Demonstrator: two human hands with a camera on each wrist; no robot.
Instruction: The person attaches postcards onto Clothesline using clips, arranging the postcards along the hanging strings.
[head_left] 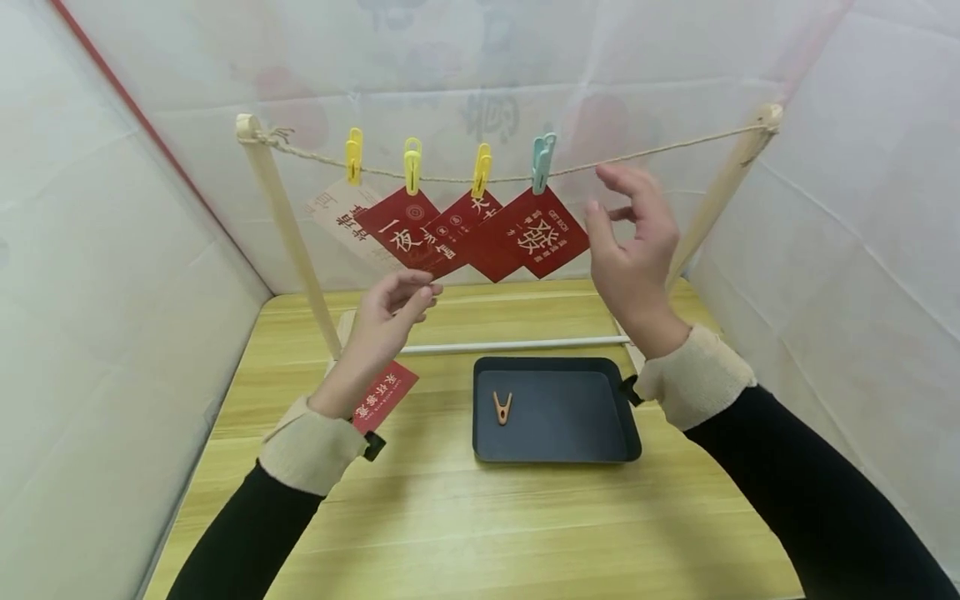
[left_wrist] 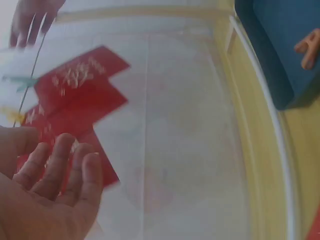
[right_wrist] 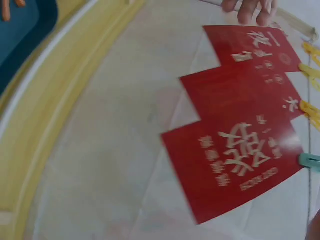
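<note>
Red paper cards with printed characters hang overlapping from a string: a left one (head_left: 397,221), a middle one (head_left: 491,250) and a right one (head_left: 551,242). A teal clothespin (head_left: 543,162) pinches the right card; yellow clothespins (head_left: 482,171) hold the others. Farther left hangs a pale card (head_left: 337,218). My right hand (head_left: 637,250) is just right of the teal clothespin, fingers curved loosely around nothing. Below the left red card, my left hand (head_left: 386,321) has loosely bent fingers and holds nothing; in the left wrist view, its fingers (left_wrist: 62,160) partly hide the cards.
The string (head_left: 660,150) runs between two wooden posts (head_left: 288,225). On the table stands a dark tray (head_left: 570,417) with an orange clothespin (head_left: 502,408) inside. Another red card (head_left: 386,392) lies partly behind my left wrist. A white bar (head_left: 517,345) crosses behind the tray.
</note>
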